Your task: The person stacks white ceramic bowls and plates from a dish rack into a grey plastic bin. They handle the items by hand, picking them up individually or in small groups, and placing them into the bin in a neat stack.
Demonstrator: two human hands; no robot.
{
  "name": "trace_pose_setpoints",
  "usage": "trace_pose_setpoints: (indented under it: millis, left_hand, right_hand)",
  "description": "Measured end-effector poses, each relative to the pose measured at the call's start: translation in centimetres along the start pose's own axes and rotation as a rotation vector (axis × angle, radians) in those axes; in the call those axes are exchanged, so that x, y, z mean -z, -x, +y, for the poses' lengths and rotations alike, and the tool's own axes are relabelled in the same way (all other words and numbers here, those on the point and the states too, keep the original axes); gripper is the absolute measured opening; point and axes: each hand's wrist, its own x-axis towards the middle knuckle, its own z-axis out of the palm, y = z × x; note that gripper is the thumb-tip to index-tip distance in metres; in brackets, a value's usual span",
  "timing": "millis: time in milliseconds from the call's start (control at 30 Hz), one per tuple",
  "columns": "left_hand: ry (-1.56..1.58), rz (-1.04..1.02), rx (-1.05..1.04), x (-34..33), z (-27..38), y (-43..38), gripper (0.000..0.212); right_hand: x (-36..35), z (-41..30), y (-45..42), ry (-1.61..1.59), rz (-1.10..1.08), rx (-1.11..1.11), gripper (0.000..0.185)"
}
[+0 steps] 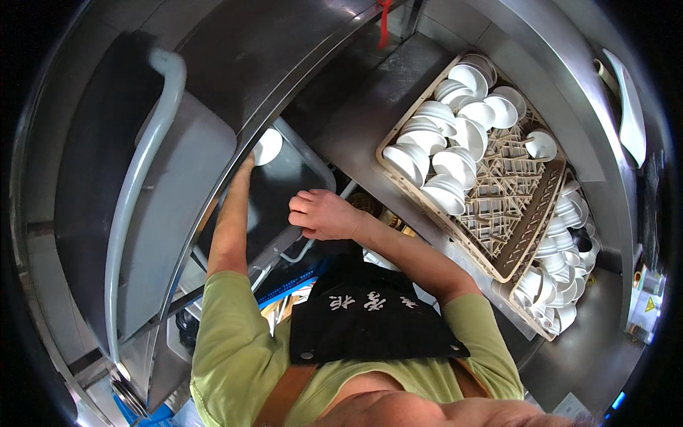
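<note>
My left hand (249, 160) reaches under the edge of a steel counter, which hides most of it. A round white dish (267, 147) lies against its fingers over a dark grey tray (280, 184); whether the fingers grip the dish cannot be told. Near the right rim of that tray is my right hand (325, 214), its fingers curled downward and partly hidden. To the right, a beige plastic dish rack (416, 224) holds many white bowls (448, 165), tilted in rows, and one bowl (541, 144) apart from them at its far right corner.
A second rack (533, 324) with white bowls and cups stands beyond the first on the steel counter (576, 352). At the left are a curved grey handle (130, 187) and a steel surface (229, 48). A blue plastic basket (288, 291) is below, near my body. A red strip (383, 26) hangs at the top.
</note>
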Motion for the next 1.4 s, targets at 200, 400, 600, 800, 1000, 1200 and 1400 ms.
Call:
trace_pose_setpoints:
  millis: [200, 400, 600, 800, 1000, 1200, 1400]
  left_hand:
    - [0.193, -0.077, 0.059, -1.1, 1.3, -0.7, 0.077]
    - [0.097, -0.106, 0.080, -2.7, 0.2, -0.5, 0.087]
    - [0.335, -0.019, 0.073, -3.1, -1.6, -1.0, 0.089]
    - [0.378, -0.012, 0.164, -3.3, 0.5, 1.8, 0.097]
    - [-0.064, 0.168, -0.191, 0.5, -3.8, 1.1, 0.114]
    - [0.136, 0.365, -0.589, 0.0, 5.3, 18.5, 0.040]
    - [0.551, 0.206, -0.767, -4.4, 12.5, 34.0, 0.009]
  right_hand:
    - [0.3, 0.7, -0.3, 0.040, -0.031, -0.045, 0.024]
    - [1.2, -0.6, 0.5, -0.005, 0.014, -0.049, 0.044]
    - [8.3, -2.5, 5.6, -0.188, 0.391, -0.157, 0.044]
    - [17.8, 2.5, 19.7, 0.290, 0.827, -0.788, 0.046]
    - [27.2, 11.0, 33.0, 0.818, 0.733, -1.242, 0.055]
    - [32.0, 19.2, 44.1, 0.996, 0.331, -1.506, 0.060]
    - [33.7, 19.9, 44.7, 0.930, 0.422, -1.335, 0.035]
